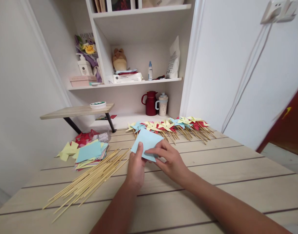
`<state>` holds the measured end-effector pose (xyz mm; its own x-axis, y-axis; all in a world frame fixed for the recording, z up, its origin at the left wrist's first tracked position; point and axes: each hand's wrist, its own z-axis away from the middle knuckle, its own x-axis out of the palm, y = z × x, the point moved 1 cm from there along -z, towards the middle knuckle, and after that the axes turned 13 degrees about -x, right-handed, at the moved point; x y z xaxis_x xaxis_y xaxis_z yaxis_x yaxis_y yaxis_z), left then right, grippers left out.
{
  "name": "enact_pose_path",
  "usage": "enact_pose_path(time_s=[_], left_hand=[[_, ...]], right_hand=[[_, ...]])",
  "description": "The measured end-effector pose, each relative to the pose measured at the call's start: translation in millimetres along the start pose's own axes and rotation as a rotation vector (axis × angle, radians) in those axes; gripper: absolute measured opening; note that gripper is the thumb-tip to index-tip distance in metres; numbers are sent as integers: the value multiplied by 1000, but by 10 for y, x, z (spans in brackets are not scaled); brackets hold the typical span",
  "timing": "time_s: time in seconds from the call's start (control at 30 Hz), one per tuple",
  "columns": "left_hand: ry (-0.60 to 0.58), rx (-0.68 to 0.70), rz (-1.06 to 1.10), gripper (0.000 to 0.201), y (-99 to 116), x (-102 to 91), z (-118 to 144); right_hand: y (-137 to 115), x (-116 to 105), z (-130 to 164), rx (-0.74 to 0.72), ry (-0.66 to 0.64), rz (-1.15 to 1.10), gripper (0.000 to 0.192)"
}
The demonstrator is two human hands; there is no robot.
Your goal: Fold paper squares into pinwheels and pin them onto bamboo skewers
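A light blue square of paper (147,140) is held up over the middle of the table. My left hand (136,165) grips its lower left edge, thumb on the front face and the other fingers hidden behind. At the lower right edge, my right hand (172,159) pinches the sheet with bent fingers. Left of my hands lies a loose bundle of thin wooden sticks (90,182). Beyond it rests a stack of coloured paper squares (89,152), blue on top. Several finished paper pinwheels on sticks (166,126) lie in a row behind the held sheet.
Folded yellow paper (68,150) and red paper pieces (84,138) lie at the table's left, beside a clear plastic box (103,135). A small raised shelf (78,111) stands behind them. A red jug (151,103) and a cup (163,104) stand at the back.
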<state>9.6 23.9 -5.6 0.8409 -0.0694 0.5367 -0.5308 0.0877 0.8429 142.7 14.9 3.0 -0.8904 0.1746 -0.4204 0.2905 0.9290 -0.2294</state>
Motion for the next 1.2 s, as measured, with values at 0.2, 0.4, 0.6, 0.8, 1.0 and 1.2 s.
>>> enact_pose_path(time_s=[0.2, 0.4, 0.6, 0.8, 1.0, 1.2], left_hand=[[-10, -14, -51, 46, -7, -18, 6], [-12, -5, -45, 50, -24, -30, -7], [-92, 17, -22, 43, 12, 52, 49], [-47, -56, 160, 36, 191, 21, 73], [-90, -153, 72, 31, 242, -69, 79], [-161, -199, 19, 54, 178, 3, 131]], right_hand=[[-18, -4, -17, 63, 58, -58, 34], [-11, -31, -42, 178, 135, -124, 13], [9, -61, -58, 177, 115, -126, 11], [61, -193, -71, -7, -122, -50, 21], [101, -300, -75, -70, -229, -20, 21], [127, -302, -67, -59, -171, -62, 15]])
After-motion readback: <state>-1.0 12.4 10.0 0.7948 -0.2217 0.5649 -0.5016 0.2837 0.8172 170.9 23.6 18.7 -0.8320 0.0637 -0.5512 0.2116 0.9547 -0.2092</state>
